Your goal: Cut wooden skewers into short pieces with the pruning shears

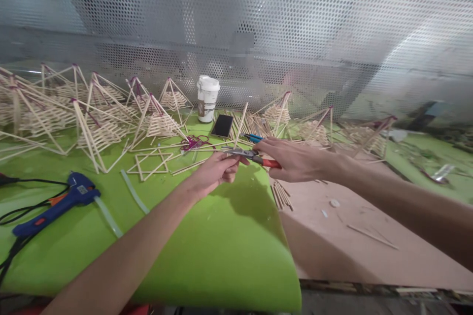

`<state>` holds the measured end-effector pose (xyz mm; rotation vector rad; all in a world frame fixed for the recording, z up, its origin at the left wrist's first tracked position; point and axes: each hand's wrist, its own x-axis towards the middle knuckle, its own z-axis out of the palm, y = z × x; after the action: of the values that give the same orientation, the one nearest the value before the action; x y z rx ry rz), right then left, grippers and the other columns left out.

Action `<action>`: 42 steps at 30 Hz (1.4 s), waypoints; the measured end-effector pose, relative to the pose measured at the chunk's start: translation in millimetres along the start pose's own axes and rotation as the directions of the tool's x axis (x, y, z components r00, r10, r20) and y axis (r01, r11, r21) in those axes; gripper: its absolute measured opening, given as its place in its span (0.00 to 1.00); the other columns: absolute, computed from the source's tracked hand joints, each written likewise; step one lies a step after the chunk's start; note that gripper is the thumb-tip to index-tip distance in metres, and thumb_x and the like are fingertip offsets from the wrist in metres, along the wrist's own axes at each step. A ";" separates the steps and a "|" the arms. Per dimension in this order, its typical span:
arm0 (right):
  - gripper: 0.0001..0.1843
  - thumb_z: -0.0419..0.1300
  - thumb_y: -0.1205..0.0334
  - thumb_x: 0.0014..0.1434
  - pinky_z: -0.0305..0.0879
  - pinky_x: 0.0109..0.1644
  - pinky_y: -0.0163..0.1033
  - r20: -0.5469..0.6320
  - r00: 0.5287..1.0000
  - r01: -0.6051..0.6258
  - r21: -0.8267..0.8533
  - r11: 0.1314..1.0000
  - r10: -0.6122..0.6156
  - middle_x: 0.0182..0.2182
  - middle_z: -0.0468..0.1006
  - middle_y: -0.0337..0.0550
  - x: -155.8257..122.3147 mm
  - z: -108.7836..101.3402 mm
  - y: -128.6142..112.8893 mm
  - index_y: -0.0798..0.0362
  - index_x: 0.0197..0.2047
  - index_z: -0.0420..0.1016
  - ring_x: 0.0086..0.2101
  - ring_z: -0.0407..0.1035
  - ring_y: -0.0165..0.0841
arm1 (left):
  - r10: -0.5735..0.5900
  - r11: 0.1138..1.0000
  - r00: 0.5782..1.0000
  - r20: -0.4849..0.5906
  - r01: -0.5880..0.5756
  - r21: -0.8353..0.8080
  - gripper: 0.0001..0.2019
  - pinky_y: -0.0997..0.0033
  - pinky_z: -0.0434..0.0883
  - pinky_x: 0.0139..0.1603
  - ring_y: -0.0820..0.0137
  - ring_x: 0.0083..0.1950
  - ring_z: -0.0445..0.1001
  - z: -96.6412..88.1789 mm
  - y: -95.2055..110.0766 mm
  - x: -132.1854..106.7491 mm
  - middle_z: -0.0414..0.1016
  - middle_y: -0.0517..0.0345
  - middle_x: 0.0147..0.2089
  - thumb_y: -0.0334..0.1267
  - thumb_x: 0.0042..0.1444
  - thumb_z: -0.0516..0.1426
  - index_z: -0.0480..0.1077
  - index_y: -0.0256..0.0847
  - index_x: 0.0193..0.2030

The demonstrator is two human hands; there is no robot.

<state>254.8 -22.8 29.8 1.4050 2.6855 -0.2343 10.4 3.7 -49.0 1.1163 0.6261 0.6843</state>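
My left hand (216, 173) is closed, with its fingers pinching a thin wooden stick (241, 124) that stands up tilted over the green sheet. Wrapped round the red handles of a pair of cutting pliers (244, 153), my right hand (290, 158) is closed too. The grey jaws of the pliers lie across the low part of the stick, right at my left fingertips. Whether the jaws touch the stick I cannot tell. A blue-handled tool (253, 137) lies just behind my right hand. Short cut sticks (282, 196) rest below it on the bare board.
Several wooden-stick pyramids (157, 123) line the back. A paper cup (208, 99), a phone (222, 126) and purple thread (195, 142) sit mid-table. A flat stick star (153, 163) lies left of my left hand. The blue glue gun (59, 204) and its black cable occupy the far left.
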 end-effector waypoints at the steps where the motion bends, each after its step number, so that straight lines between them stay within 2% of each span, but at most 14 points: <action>1: 0.08 0.56 0.60 0.61 0.59 0.37 0.46 0.027 1.000 -0.010 0.028 1.000 0.009 0.40 0.72 0.49 -0.7 -1.6 0.4 0.51 0.44 0.63 0.34 0.65 0.40 | -0.007 1.000 1.000 0.015 0.007 -0.010 0.12 0.76 0.57 0.27 0.78 0.26 0.56 -1.0 -0.3 -0.1 0.57 0.64 0.27 0.31 0.71 0.56 0.79 0.32 0.38; 4: 0.10 0.54 0.59 0.62 0.62 0.39 0.47 0.134 0.991 -0.018 0.171 0.985 -0.006 0.40 0.76 0.48 -1.4 -6.6 5.2 0.51 0.46 0.68 0.37 0.68 0.43 | -0.047 0.998 0.996 0.078 0.050 -0.038 0.12 0.75 0.57 0.27 0.79 0.26 0.56 -4.9 -2.6 0.4 0.57 0.64 0.27 0.32 0.71 0.55 0.79 0.30 0.41; 7: 0.20 0.54 0.56 0.64 0.67 0.45 0.51 0.199 0.980 -0.064 0.338 0.939 -0.005 0.53 0.79 0.54 -0.1 -9.5 12.4 0.51 0.57 0.71 0.48 0.72 0.50 | -0.083 0.994 0.991 0.107 0.089 -0.059 0.13 0.75 0.55 0.27 0.80 0.26 0.56 -7.5 -4.9 1.6 0.56 0.65 0.27 0.34 0.73 0.55 0.79 0.30 0.44; 9: 0.23 0.56 0.54 0.63 0.68 0.48 0.52 0.224 0.974 -0.124 0.395 0.910 0.036 0.59 0.77 0.56 1.3 -9.9 14.8 0.51 0.59 0.72 0.53 0.71 0.53 | -0.094 0.992 0.989 0.113 0.103 -0.073 0.13 0.75 0.55 0.27 0.81 0.26 0.55 -8.0 -5.4 2.2 0.55 0.65 0.27 0.35 0.73 0.54 0.79 0.30 0.45; 11: 0.21 0.57 0.53 0.62 0.68 0.47 0.52 0.232 0.971 -0.146 0.409 0.901 0.052 0.57 0.78 0.55 2.9 -9.9 14.2 0.52 0.55 0.74 0.52 0.72 0.53 | -0.102 0.990 0.988 0.118 0.111 -0.081 0.13 0.75 0.54 0.26 0.81 0.25 0.55 -7.9 -5.3 2.6 0.55 0.66 0.27 0.35 0.74 0.54 0.79 0.29 0.45; 13: 0.19 0.56 0.52 0.61 0.66 0.44 0.51 0.235 0.971 -0.130 0.397 0.908 0.037 0.50 0.79 0.54 4.4 -10.0 11.6 0.52 0.51 0.73 0.47 0.72 0.51 | -0.108 0.989 0.988 0.113 0.118 -0.084 0.14 0.75 0.54 0.26 0.81 0.25 0.54 -8.1 -5.0 2.7 0.54 0.67 0.27 0.35 0.74 0.54 0.79 0.29 0.45; 17: 0.17 0.54 0.50 0.60 0.62 0.41 0.49 0.244 0.970 -0.101 0.366 0.925 0.010 0.40 0.76 0.50 6.3 -10.9 7.6 0.52 0.46 0.70 0.40 0.68 0.46 | -0.115 0.988 0.987 0.115 0.125 -0.090 0.13 0.75 0.54 0.26 0.80 0.25 0.53 -10.0 -6.2 3.4 0.54 0.67 0.27 0.35 0.73 0.55 0.80 0.30 0.45; 22: 0.13 0.53 0.51 0.62 0.57 0.38 0.45 0.208 0.977 -0.041 0.373 0.927 -0.040 0.37 0.72 0.46 5.7 -11.2 8.7 0.51 0.43 0.67 0.36 0.64 0.41 | -0.112 0.983 0.986 0.120 0.128 -0.131 0.13 0.75 0.54 0.26 0.80 0.25 0.54 -9.7 -7.5 3.4 0.56 0.65 0.27 0.35 0.73 0.54 0.79 0.31 0.42; 32: 0.06 0.54 0.57 0.63 0.53 0.34 0.43 0.207 0.978 -0.048 0.346 0.937 -0.027 0.32 0.69 0.40 6.3 -8.8 8.5 0.50 0.39 0.66 0.32 0.61 0.37 | -0.094 0.982 0.986 0.138 0.115 -0.151 0.13 0.74 0.55 0.24 0.79 0.24 0.53 -11.3 -9.3 4.5 0.54 0.66 0.26 0.35 0.72 0.56 0.81 0.29 0.45; 35: 0.09 0.55 0.55 0.65 0.52 0.33 0.42 0.218 0.975 -0.110 0.356 0.928 0.032 0.30 0.69 0.40 7.5 -6.3 4.7 0.50 0.36 0.65 0.30 0.60 0.35 | -0.124 0.980 0.984 0.131 0.142 -0.141 0.14 0.75 0.55 0.24 0.80 0.24 0.53 -11.5 -9.2 4.2 0.54 0.66 0.26 0.35 0.73 0.55 0.81 0.28 0.45; 38: 0.18 0.58 0.49 0.67 0.50 0.30 0.42 0.291 0.944 -0.267 0.389 0.882 0.157 0.28 0.70 0.40 8.6 -4.3 -2.5 0.51 0.32 0.63 0.27 0.59 0.32 | -0.186 0.969 0.977 0.107 0.200 -0.142 0.15 0.77 0.53 0.24 0.81 0.23 0.51 -9.3 -8.1 3.3 0.53 0.66 0.25 0.33 0.74 0.53 0.80 0.28 0.42; 40: 0.19 0.60 0.50 0.65 0.49 0.29 0.42 0.344 0.915 -0.349 0.408 0.844 0.212 0.27 0.70 0.41 9.6 -3.1 -7.6 0.51 0.29 0.62 0.25 0.58 0.31 | -0.230 0.959 0.968 0.103 0.243 -0.143 0.16 0.77 0.52 0.22 0.81 0.23 0.49 -8.5 -7.8 3.2 0.52 0.66 0.24 0.32 0.74 0.52 0.80 0.29 0.40; 42: 0.16 0.61 0.54 0.63 0.51 0.30 0.43 0.381 0.895 -0.392 0.430 0.813 0.231 0.26 0.71 0.43 11.4 -1.6 -11.8 0.53 0.28 0.65 0.25 0.60 0.31 | -0.263 0.947 0.958 0.117 0.280 -0.160 0.15 0.78 0.51 0.21 0.82 0.22 0.48 -9.2 -8.2 4.0 0.52 0.67 0.24 0.30 0.73 0.53 0.79 0.28 0.38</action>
<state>238.6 -19.9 30.7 1.7364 2.1651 -1.0845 7.6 9.8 -60.0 0.8726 0.6124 0.4363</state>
